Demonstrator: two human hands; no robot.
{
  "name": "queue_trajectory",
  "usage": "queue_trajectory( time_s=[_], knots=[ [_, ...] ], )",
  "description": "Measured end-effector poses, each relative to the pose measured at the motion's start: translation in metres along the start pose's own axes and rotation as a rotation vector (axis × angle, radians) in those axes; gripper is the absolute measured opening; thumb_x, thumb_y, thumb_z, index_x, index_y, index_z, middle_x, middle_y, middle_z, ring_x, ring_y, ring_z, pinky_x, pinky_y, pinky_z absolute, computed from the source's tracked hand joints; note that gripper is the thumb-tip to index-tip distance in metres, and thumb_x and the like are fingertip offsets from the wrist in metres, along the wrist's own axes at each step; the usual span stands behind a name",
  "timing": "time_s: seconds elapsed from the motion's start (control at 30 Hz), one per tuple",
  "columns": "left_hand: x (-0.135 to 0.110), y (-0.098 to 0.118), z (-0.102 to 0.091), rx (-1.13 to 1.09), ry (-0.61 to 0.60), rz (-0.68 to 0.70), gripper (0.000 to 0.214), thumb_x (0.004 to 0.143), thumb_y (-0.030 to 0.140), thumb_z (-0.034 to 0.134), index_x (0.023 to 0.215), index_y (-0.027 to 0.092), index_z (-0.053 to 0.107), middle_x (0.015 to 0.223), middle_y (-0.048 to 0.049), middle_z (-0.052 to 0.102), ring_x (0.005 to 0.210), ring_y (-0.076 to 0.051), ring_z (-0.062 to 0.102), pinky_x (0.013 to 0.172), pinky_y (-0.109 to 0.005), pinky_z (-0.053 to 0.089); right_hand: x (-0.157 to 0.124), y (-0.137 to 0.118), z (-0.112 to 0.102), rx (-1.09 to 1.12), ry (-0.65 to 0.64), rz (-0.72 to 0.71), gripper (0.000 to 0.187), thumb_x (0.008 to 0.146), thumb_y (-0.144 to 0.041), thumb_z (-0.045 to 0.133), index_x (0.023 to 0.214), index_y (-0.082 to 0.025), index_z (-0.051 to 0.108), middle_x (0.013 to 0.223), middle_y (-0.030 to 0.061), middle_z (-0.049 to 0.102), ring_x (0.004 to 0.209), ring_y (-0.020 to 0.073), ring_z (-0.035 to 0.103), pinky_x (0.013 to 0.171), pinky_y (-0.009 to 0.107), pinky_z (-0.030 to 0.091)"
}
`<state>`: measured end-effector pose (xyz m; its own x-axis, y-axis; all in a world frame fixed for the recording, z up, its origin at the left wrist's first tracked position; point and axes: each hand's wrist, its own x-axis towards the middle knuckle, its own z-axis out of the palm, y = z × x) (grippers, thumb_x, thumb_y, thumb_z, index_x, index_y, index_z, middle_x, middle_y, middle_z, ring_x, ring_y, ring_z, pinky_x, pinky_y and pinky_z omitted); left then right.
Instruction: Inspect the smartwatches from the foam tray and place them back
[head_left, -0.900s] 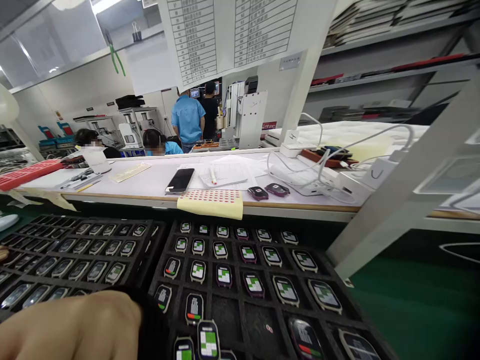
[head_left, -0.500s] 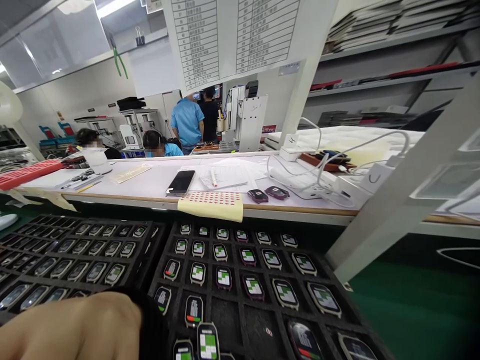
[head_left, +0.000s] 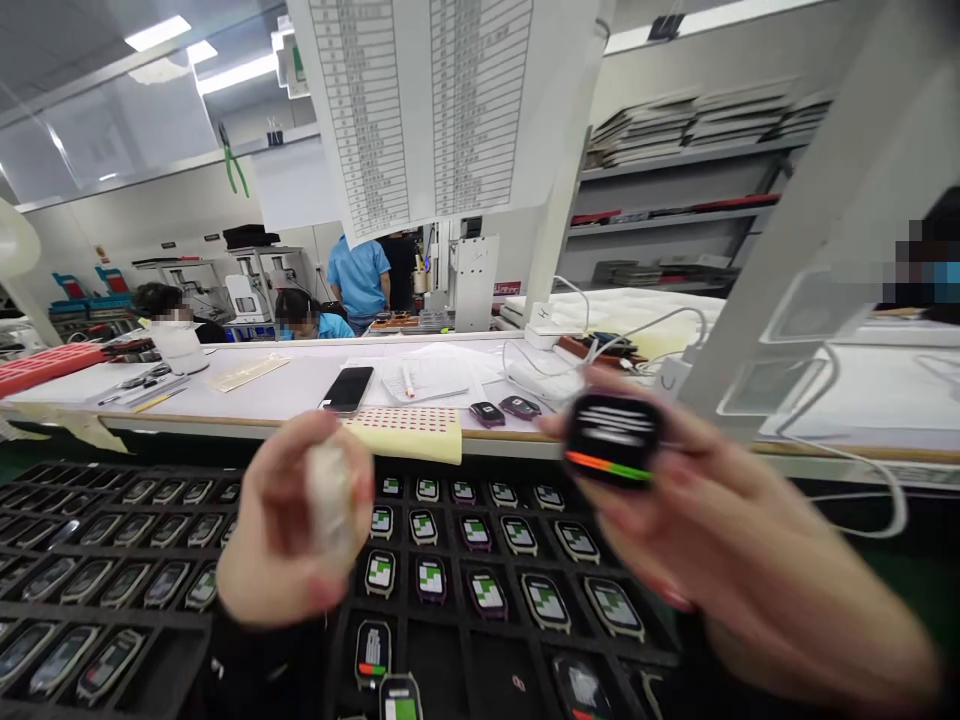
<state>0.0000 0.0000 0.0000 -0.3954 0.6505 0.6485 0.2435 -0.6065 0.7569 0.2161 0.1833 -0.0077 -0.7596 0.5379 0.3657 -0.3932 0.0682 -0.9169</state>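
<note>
- Watch [head_left: 613, 440] with a dark frame, held between the fingertips of the right hand [head_left: 697, 510], screen facing the camera: blurred white lines on black above an orange-to-green band.
- The right hand closes on it from the sides, thumb and fingers at its edges; the watch is raised above the right tray, near the front edge of the bench.
- The left hand [head_left: 262, 570] curls around a white object [head_left: 331, 500], too blurred to identify, well apart from the watch.
- Below, the right tray [head_left: 435, 660], black and divided into compartments, holds rows of watches, many showing green and white blocks. Two neighbouring compartments near the bottom have no watch in them.
- The left tray [head_left: 176, 665] holds more watches, mostly dark-screened.
- The left hand hides where the two trays meet; the right hand and forearm cover the right side of the right tray.
- On the bench [head_left: 247, 402] beyond: a phone [head_left: 349, 388], papers [head_left: 435, 375], two small dark devices [head_left: 487, 413] and white cables [head_left: 660, 325]. A yellow sheet [head_left: 405, 438] with red marks hangs over the edge.
- A slanted pale post [head_left: 780, 250] rises behind the right hand.
</note>
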Motion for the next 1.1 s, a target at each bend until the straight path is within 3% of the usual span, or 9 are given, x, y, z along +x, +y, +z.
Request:
queue_trajectory(
  time_s=[0.1,0.2,0.37,0.47,0.53,0.6,0.67,0.83,1.1],
  knots=[
    [0.021,-0.006,0.018,0.002,-0.052,-0.141,0.054,0.078,0.027,0.082,0.128,0.037,0.061,0.112,-0.0011,0.066,0.088,-0.013,0.064,0.074,-0.021,0.053,0.028,0.004,0.011,0.089,-0.05,0.067,0.056,0.087,-0.04,0.074,0.139,-0.035,0.054,0.102,0.0063,0.067,0.055,0.0083,0.049,0.044,0.02,0.047],
    [0.033,-0.019,0.031,0.014,-0.047,-0.256,0.049,0.084,0.028,0.076,0.13,0.034,0.061,0.13,-0.0034,0.061,0.091,-0.012,0.063,0.079,-0.023,0.054,0.043,0.014,0.015,0.068,-0.092,0.103,0.06,0.086,-0.04,0.076,0.14,-0.027,0.052,0.091,0.005,0.067,0.055,0.0077,0.046,0.045,0.019,0.045],
    [0.034,-0.037,0.041,0.036,-0.018,-0.244,0.048,0.085,0.026,0.074,0.131,0.032,0.061,0.129,-0.0029,0.063,0.101,-0.015,0.063,0.085,-0.024,0.053,0.049,0.027,0.014,0.031,-0.073,0.078,0.058,0.083,-0.041,0.078,0.132,-0.022,0.055,0.111,0.0095,0.065,0.067,0.0115,0.053,0.043,0.019,0.044],
    [0.032,-0.039,0.047,0.079,-0.075,-0.271,0.048,0.088,0.026,0.07,0.134,0.033,0.059,0.122,-0.0032,0.067,0.094,-0.015,0.064,0.073,-0.022,0.052,0.052,0.03,0.014,0.019,-0.026,0.068,0.05,0.08,-0.045,0.08,0.118,-0.019,0.061,0.083,0.0029,0.064,0.056,0.0092,0.047,0.039,0.018,0.038],
    [0.031,-0.039,0.051,0.103,-0.092,-0.273,0.044,0.091,0.027,0.065,0.134,0.034,0.06,0.115,-0.0023,0.069,0.087,-0.013,0.065,0.065,-0.02,0.049,0.054,0.032,0.014,-0.006,0.017,0.08,0.05,0.077,-0.049,0.081,0.112,-0.018,0.062,0.065,-0.0031,0.054,0.048,0.0064,0.039,0.037,0.016,0.031],
    [0.031,-0.041,0.053,0.118,-0.099,-0.281,0.04,0.094,0.027,0.061,0.132,0.036,0.061,0.105,-0.0013,0.071,0.081,-0.012,0.065,0.059,-0.019,0.046,0.056,0.033,0.014,-0.023,0.067,0.094,0.052,0.075,-0.051,0.082,0.11,-0.017,0.063,0.059,-0.0057,0.048,0.045,0.0049,0.034,0.036,0.015,0.026],
    [0.032,-0.042,0.053,0.131,-0.097,-0.302,0.036,0.095,0.027,0.058,0.13,0.037,0.063,0.101,-0.0005,0.072,0.077,-0.011,0.065,0.055,-0.018,0.043,0.057,0.034,0.014,-0.02,0.097,0.094,0.053,0.074,-0.052,0.082,0.11,-0.018,0.064,0.066,-0.0038,0.052,0.046,0.0052,0.037,0.036,0.015,0.027],
    [0.034,-0.042,0.052,0.13,-0.08,-0.312,0.037,0.094,0.026,0.059,0.13,0.037,0.063,0.114,0.0,0.071,0.08,-0.011,0.066,0.057,-0.018,0.044,0.057,0.034,0.012,0.035,0.074,0.079,0.046,0.08,-0.052,0.076,0.111,-0.02,0.067,0.084,0.0023,0.059,0.063,0.0121,0.054,0.038,0.017,0.038],
    [0.035,-0.043,0.05,0.125,-0.013,-0.303,0.042,0.09,0.019,0.06,0.13,0.033,0.063,0.111,-0.0015,0.069,0.078,-0.01,0.065,0.058,-0.019,0.044,0.055,0.032,0.013,0.084,0.027,0.091,0.043,0.09,-0.051,0.063,0.118,-0.019,0.066,0.099,0.0084,0.065,0.071,0.0161,0.058,0.04,0.02,0.044]
  ],
)
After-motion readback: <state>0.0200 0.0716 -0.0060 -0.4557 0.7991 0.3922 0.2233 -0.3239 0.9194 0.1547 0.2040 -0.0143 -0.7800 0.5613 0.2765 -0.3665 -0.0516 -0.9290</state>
